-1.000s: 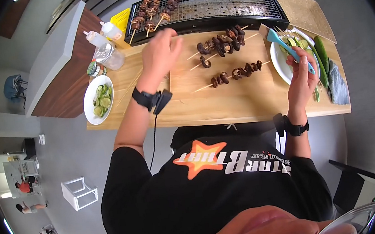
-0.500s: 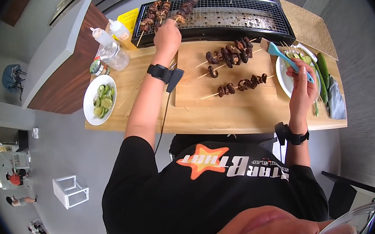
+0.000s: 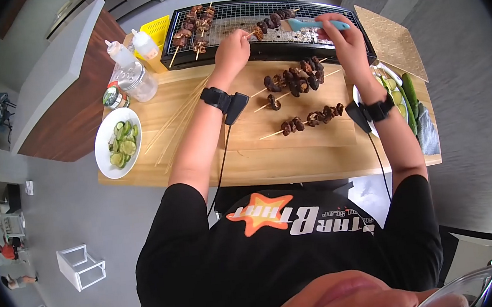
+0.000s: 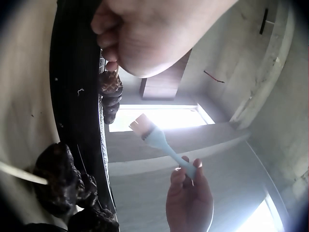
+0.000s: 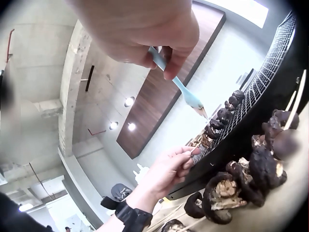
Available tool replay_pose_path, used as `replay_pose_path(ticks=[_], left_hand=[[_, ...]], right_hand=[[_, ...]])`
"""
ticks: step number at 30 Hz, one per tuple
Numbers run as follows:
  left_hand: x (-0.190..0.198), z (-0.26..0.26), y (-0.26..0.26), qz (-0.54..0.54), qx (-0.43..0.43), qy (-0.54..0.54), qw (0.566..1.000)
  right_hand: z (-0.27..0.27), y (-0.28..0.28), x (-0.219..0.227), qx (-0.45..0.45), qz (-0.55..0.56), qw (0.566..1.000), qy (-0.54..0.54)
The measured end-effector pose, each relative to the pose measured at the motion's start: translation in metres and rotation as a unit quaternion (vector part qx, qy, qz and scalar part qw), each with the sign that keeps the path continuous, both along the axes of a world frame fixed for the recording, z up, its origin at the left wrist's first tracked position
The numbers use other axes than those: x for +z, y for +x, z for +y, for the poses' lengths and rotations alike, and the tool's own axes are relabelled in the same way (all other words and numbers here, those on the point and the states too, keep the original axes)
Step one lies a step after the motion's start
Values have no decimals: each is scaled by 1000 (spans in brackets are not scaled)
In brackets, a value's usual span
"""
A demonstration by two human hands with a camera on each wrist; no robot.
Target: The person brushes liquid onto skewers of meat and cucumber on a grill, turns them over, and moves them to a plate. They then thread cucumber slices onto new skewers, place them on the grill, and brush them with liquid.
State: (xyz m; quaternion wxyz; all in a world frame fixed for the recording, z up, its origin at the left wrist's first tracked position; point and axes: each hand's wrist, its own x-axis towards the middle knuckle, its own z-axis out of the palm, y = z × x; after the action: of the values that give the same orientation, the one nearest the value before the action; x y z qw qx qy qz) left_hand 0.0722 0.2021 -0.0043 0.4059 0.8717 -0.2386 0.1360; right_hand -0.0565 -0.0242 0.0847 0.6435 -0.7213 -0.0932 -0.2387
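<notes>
My left hand (image 3: 231, 53) pinches the bare stick end of a skewer of dark mushroom pieces (image 3: 270, 22), which lies over the wire mesh of the black grill (image 3: 232, 14). A light blue basting brush (image 3: 304, 24) is gripped by its handle in my right hand (image 3: 345, 40). Its bristles (image 5: 201, 111) are right above the mushrooms in the right wrist view. In the left wrist view, fingers and thumb curl around the brush handle (image 4: 169, 151). More browned skewers (image 3: 189, 27) rest at the grill's left end.
On the wooden board (image 3: 244, 133) lie several mushroom skewers (image 3: 312, 118). Bare sticks (image 3: 179, 119) and a white bowl (image 3: 104, 158) of sliced cucumber are at the left, near squeeze bottles (image 3: 144, 43) and a jar (image 3: 143, 85). Whole cucumbers (image 3: 409, 93) and a grey cloth (image 3: 427, 133) lie right.
My left hand reached to the grill, took hold of a skewer's end and shifted it rightward. My right hand moved from above the plate to the grill, bringing the brush to the skewer.
</notes>
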Motion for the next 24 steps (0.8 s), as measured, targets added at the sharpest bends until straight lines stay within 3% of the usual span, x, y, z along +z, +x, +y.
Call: replay_pose_path(ticks=[4,9,14,17,20,24], left_hand=[[3,2,6,0,-6,0,1000],[9,2,2,11,-1,16,1000],[10,4,3,44,-9,19,999],[3,5,10,36,-28,-29,999],[5,5,9,41,-31,-18,998],[5,6,10,39,-26,-22,999]], right_hand=[[21,36,-1,54,-3,998,-14],[32,64,-13,50,24,998,-21],[-19,91,-19,-69,-29,997,-27],[-47,94,-19,-195,-23,974,-112],[-44,93,-23,-221,-45,957,-180],[14,63,-18,-122,-35,969,-214]])
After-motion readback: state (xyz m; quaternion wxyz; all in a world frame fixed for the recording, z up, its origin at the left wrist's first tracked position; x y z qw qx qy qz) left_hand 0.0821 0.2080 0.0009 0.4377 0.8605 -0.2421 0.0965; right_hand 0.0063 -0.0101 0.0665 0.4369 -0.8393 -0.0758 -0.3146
